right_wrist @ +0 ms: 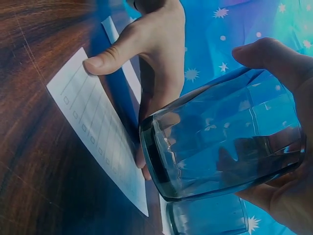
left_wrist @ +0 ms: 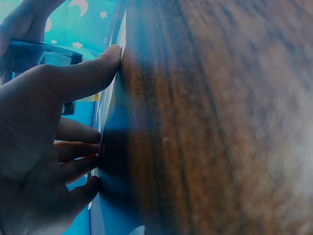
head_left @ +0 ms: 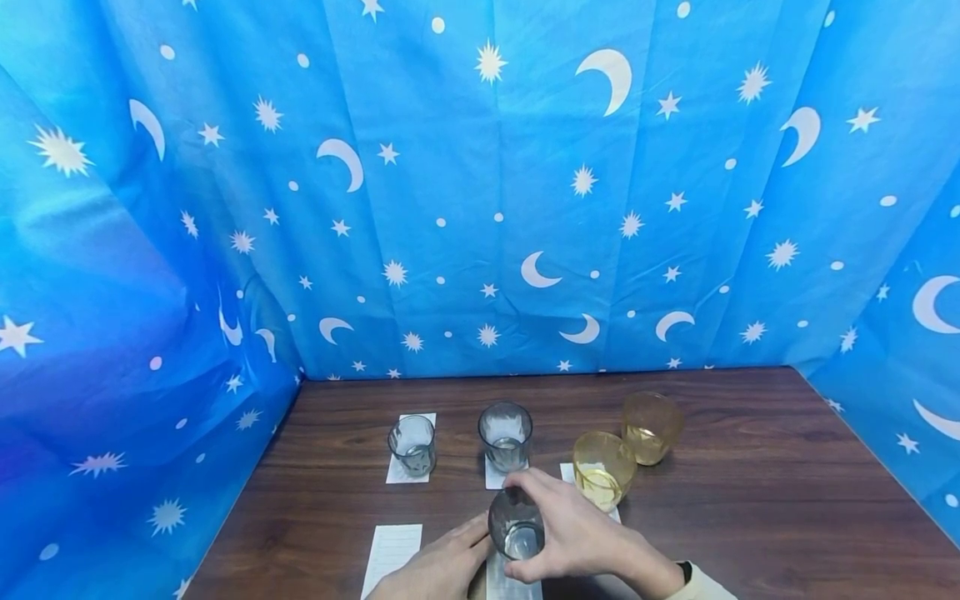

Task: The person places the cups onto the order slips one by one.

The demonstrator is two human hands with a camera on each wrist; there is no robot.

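My right hand (head_left: 573, 529) grips a smoky grey glass tumbler (head_left: 516, 529) by its sides, thumb and fingers spread around it. In the right wrist view the tumbler (right_wrist: 220, 137) is tilted, its base held above the table. Under it lies a printed paper slip (right_wrist: 98, 132) with lines and small boxes. My left hand (head_left: 442, 562) rests beside the tumbler, its thumb and fingertips touching that slip. The left wrist view has the left hand (left_wrist: 39, 112) with fingers extended against the paper's edge.
Two more grey tumblers stand on slips farther back, one at left (head_left: 412, 450) and one in the middle (head_left: 506, 437). A yellow tumbler (head_left: 603, 467) stands on a slip at right, another yellow tumbler (head_left: 652, 427) behind it. Another slip (head_left: 392, 550) lies front left. A blue curtain (head_left: 465, 183) surrounds the table.
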